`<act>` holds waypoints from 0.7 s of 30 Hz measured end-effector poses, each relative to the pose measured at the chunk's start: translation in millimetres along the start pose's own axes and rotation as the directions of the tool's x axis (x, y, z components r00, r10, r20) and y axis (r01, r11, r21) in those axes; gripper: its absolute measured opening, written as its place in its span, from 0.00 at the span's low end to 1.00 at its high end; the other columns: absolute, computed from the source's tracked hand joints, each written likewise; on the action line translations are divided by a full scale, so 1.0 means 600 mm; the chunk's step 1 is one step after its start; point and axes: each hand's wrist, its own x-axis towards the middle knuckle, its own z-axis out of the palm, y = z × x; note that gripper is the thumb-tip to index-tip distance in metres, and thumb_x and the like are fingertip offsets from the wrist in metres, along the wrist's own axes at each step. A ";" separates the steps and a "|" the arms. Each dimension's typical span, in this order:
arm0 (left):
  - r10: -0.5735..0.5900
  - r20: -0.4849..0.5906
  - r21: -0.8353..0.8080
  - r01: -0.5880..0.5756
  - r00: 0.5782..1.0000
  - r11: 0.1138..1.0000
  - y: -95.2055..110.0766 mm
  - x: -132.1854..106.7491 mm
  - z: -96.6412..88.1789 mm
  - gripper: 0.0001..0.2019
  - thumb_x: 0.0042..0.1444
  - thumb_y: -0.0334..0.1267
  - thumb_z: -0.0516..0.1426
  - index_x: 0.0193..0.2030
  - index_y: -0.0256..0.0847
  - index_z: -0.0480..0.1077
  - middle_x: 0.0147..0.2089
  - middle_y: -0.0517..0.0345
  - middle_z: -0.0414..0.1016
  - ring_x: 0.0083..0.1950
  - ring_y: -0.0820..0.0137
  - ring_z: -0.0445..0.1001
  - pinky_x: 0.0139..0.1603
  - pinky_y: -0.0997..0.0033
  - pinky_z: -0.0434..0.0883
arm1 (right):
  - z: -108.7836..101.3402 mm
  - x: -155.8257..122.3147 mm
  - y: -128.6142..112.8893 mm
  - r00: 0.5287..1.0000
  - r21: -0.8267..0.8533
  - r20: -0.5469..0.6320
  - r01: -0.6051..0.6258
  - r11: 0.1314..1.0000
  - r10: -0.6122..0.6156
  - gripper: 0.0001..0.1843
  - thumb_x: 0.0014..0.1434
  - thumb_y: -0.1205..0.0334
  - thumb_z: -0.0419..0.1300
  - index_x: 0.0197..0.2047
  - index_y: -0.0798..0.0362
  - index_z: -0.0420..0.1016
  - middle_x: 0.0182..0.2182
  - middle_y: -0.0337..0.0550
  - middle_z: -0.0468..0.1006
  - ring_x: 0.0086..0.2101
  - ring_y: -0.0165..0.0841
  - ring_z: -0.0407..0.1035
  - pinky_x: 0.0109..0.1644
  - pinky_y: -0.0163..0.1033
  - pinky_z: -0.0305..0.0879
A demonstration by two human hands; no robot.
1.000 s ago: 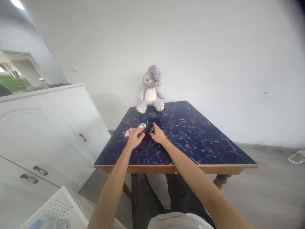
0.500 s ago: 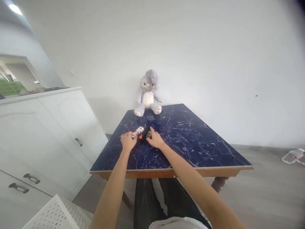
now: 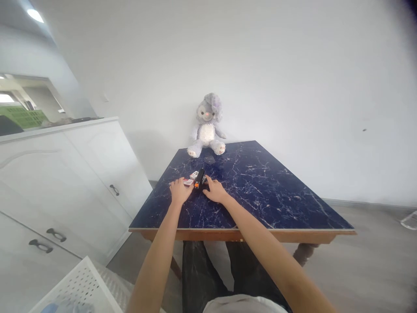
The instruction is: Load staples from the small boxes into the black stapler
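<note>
Over the dark blue marbled table (image 3: 260,195), my left hand (image 3: 181,190) has its fingers curled round a small red-and-white box (image 3: 188,182). A white piece with dark markings (image 3: 194,175) shows just beyond that box; whether it is a part of it I cannot tell. My right hand (image 3: 215,190) grips the right side of a black object (image 3: 201,176) with an orange patch at its near end. The exact kind of this object is too small to make out. It stands close against the red-and-white box, between both hands.
A grey plush toy (image 3: 207,130) sits at the table's far edge against the wall. White cabinets (image 3: 81,174) stand to the left. A perforated white basket (image 3: 78,284) is at the lower left, and a clear plastic bottle (image 3: 409,221) lies on the floor at right.
The black object has moved nearer to my left hand and now partly overlaps the red-and-white box. Both hands have come closer together. The whole view has shifted slightly.
</note>
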 end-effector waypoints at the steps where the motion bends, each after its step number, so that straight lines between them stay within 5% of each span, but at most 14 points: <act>1: 0.027 0.002 -0.047 -0.027 1.000 0.999 -0.001 -0.001 -0.001 0.27 0.56 0.54 0.58 0.56 0.39 0.70 0.53 0.41 0.76 0.56 0.50 0.71 0.57 0.55 0.65 | 0.000 0.000 0.000 1.000 -0.003 -0.001 -0.001 1.000 0.001 0.42 0.60 0.57 0.56 0.73 0.57 0.44 0.57 0.51 0.74 0.59 0.49 0.61 0.62 0.50 0.53; 4: 0.087 -0.002 -0.204 -0.086 0.996 0.975 -0.004 -0.003 -0.003 0.24 0.56 0.52 0.59 0.55 0.41 0.70 0.52 0.46 0.77 0.53 0.56 0.75 0.55 0.61 0.68 | 0.000 0.002 0.001 1.000 -0.007 -0.003 0.003 1.000 -0.003 0.41 0.60 0.57 0.56 0.72 0.56 0.46 0.57 0.50 0.74 0.58 0.49 0.61 0.62 0.51 0.54; 8: 0.016 -0.041 -0.354 -0.030 0.999 0.935 -0.013 0.000 -0.001 0.24 0.58 0.49 0.59 0.59 0.41 0.68 0.56 0.48 0.76 0.55 0.59 0.75 0.57 0.63 0.69 | -0.003 0.001 0.001 1.000 -0.012 0.001 0.003 1.000 -0.003 0.41 0.60 0.58 0.56 0.72 0.56 0.46 0.57 0.50 0.74 0.58 0.49 0.61 0.62 0.51 0.54; 16: -0.232 -0.025 -0.197 0.223 0.972 0.955 -0.034 0.007 0.010 0.22 0.57 0.31 0.54 0.59 0.38 0.68 0.64 0.43 0.69 0.65 0.55 0.67 0.63 0.56 0.64 | -0.011 -0.004 -0.001 0.998 -0.041 0.051 0.031 0.999 -0.029 0.39 0.62 0.55 0.55 0.72 0.54 0.47 0.57 0.51 0.73 0.58 0.48 0.62 0.61 0.50 0.55; 21: -0.320 -0.031 -0.121 0.314 0.947 0.942 -0.028 -0.001 0.001 0.19 0.58 0.34 0.53 0.56 0.43 0.73 0.65 0.45 0.69 0.64 0.48 0.66 0.60 0.46 0.63 | -0.011 -0.003 0.000 0.997 -0.075 0.068 0.036 0.997 -0.031 0.39 0.62 0.54 0.55 0.72 0.56 0.49 0.60 0.54 0.70 0.58 0.49 0.61 0.61 0.50 0.55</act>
